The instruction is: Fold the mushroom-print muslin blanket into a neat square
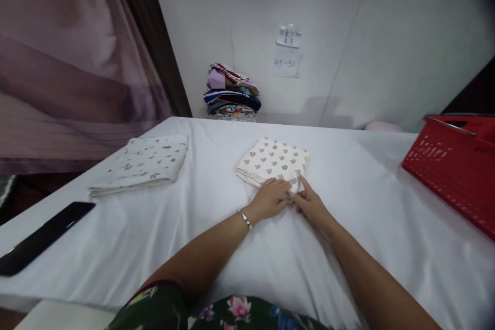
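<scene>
A folded cream cloth [273, 160] with grey, green and red printed motifs lies in the middle of the white-covered table. My left hand [273, 197] rests its fingers over the near edge, its thumb at the near corner, holding the layers. At that same corner, my right hand [309, 203] pinches the edge between thumb and curled fingers, while its index finger stretches along the right side. The two hands almost touch each other. A second folded cloth [150, 162], white with small dark prints, lies apart on the left.
A black flat object [46, 237] lies at the left table edge. At the right stands a red plastic basket [460, 170] with a metal handle. A stack of folded fabrics [232, 95] sits by the wall at the back. Paper notes [288, 64] hang above; a curtain [77, 72] borders the left.
</scene>
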`<state>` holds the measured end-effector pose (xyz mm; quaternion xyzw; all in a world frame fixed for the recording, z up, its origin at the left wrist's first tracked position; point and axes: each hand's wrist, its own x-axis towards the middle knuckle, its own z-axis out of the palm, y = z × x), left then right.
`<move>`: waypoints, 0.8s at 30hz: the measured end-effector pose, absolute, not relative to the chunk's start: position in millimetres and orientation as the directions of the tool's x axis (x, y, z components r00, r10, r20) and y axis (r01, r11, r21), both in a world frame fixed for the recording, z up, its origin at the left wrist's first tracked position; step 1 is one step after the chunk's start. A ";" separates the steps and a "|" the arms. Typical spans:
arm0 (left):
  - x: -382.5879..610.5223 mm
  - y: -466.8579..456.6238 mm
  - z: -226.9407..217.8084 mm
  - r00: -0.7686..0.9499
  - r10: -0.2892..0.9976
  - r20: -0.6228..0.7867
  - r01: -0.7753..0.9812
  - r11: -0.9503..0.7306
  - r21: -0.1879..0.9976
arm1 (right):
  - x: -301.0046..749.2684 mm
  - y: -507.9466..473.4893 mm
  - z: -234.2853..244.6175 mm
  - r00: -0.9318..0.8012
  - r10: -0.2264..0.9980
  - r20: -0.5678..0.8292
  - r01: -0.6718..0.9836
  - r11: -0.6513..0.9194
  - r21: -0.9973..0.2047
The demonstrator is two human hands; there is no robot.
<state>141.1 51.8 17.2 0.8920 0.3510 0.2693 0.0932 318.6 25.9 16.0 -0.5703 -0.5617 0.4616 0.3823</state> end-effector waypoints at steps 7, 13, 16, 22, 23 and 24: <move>99.8 75.0 21.8 0.455 0.739 0.497 0.646 -0.658 0.387 | 323.8 24.3 15.8 -0.054 0.982 0.182 0.675 0.170 -0.718; 81.7 86.7 19.0 0.424 0.783 0.455 0.703 -0.601 0.380 | 315.3 22.7 21.4 -0.111 0.850 0.515 0.744 0.415 -0.524; 84.6 84.3 20.2 0.444 0.776 0.448 0.691 -0.615 0.380 | 311.9 24.4 19.3 -0.206 0.822 0.531 0.750 0.481 -0.454; 88.2 81.0 27.9 0.492 0.751 0.440 0.654 -0.653 0.383 | 309.1 30.3 26.9 -0.225 0.894 0.386 0.812 0.391 -0.433; 88.6 81.5 28.2 0.488 0.752 0.442 0.652 -0.652 0.388 | 307.8 32.1 32.5 -0.220 0.909 0.354 0.824 0.367 -0.431; 89.0 82.1 28.0 0.484 0.753 0.445 0.651 -0.650 0.393 | 306.1 34.2 39.1 -0.223 0.923 0.314 0.838 0.346 -0.423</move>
